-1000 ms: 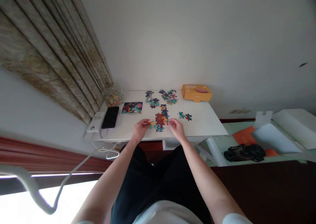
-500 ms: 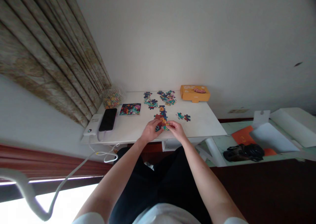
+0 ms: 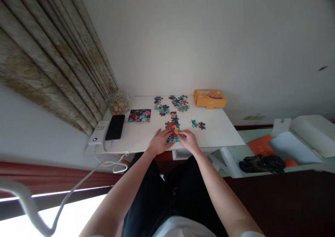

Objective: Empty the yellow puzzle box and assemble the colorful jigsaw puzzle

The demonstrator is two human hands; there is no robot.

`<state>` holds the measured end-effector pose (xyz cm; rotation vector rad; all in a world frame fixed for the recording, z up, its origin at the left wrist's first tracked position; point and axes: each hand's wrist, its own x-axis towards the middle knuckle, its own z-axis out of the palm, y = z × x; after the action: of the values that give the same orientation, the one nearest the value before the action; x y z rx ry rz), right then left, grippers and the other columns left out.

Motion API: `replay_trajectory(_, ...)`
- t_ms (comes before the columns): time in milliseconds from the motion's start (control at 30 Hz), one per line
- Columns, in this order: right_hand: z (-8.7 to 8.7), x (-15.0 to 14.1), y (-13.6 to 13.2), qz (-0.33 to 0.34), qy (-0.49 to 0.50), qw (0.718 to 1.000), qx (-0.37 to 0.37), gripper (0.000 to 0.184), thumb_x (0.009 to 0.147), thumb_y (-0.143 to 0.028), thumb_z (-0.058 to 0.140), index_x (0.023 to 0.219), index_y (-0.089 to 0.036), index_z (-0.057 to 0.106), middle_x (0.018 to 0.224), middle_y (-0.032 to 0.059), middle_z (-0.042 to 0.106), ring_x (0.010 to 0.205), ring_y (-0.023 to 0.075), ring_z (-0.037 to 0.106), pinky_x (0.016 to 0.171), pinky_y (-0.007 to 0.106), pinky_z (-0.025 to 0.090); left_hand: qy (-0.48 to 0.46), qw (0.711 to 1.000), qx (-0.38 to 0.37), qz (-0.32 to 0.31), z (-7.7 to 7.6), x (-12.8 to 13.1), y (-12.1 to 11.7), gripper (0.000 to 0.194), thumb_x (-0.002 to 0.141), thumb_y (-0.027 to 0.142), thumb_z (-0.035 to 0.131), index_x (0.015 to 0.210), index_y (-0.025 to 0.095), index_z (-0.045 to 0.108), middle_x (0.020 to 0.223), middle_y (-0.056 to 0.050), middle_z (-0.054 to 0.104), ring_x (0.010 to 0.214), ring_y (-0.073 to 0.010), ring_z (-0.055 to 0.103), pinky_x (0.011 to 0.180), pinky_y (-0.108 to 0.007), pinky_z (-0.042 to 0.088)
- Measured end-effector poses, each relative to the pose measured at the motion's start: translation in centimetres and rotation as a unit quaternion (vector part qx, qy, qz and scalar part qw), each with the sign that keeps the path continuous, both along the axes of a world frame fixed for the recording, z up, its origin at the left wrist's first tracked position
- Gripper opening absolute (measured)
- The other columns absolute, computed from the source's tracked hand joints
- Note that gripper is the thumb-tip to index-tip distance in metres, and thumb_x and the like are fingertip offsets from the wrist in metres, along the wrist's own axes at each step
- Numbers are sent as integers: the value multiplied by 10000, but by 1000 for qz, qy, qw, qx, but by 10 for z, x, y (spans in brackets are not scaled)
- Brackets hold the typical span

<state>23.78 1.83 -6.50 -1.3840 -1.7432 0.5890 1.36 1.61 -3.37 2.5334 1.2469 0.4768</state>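
Observation:
A partly joined jigsaw puzzle [image 3: 173,121] in brown, orange, blue and teal lies near the front edge of the white table. My left hand [image 3: 157,143] rests on its lower left side, fingers stretched out and holding nothing. At the puzzle's right edge my right hand [image 3: 188,140] is closed in a pinch on a puzzle piece, largely hidden by the fingertips. Right of the puzzle are a few loose puzzle pieces [image 3: 201,125]. Behind it, more pieces lie in two piles, a left pile [image 3: 162,108] and a right pile [image 3: 181,102].
A colourful picture card [image 3: 139,115], a black phone [image 3: 115,127] on a cable, a white power bank [image 3: 98,132] and a clear bag of small coloured bits [image 3: 119,104] occupy the left. An orange box [image 3: 210,98] stands back right. A black camera-like object [image 3: 262,163] lies beyond the table.
My left hand has flattened out, its fingers straighter over the puzzle. The right hand keeps its pinch at the right edge. The whole view has shifted slightly.

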Motion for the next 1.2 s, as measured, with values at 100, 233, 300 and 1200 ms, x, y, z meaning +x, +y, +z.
replay_trajectory(100,0,0,0,3,-13,1000,12,128,871,-229,676,949,-210,775,971,78,731,907,217,690,855,363,569,-6,1000,8,-2,-1,-1,0,516,974,417,626,1458,247,567,1559,-106,534,1441,-266,495,1273,-533,248)
replay_trajectory(233,4,2,-8,32,-51,997,49,189,924,-278,676,1081,-244,775,1124,90,749,1058,246,673,965,424,554,-16,1000,14,3,-2,0,-1,506,967,417,638,1444,257,580,1541,-103,553,1415,-278,519,1261,-539,271)
replay_trajectory(300,6,3,-14,54,-96,992,66,236,946,-289,666,1157,-259,768,1236,93,739,1134,266,648,1023,464,525,-16,1000,14,3,-1,0,-1,505,969,421,633,1444,259,580,1533,-105,560,1408,-281,524,1259,-542,274)
replay_trajectory(1200,4,6,-23,45,-126,988,79,264,994,-288,575,1186,-269,755,1267,86,735,1179,268,650,1015,461,518,-32,992,38,-117,-2,0,-3,433,1006,264,536,1433,262,605,1489,-80,606,1444,-233,502,1242,-457,374)
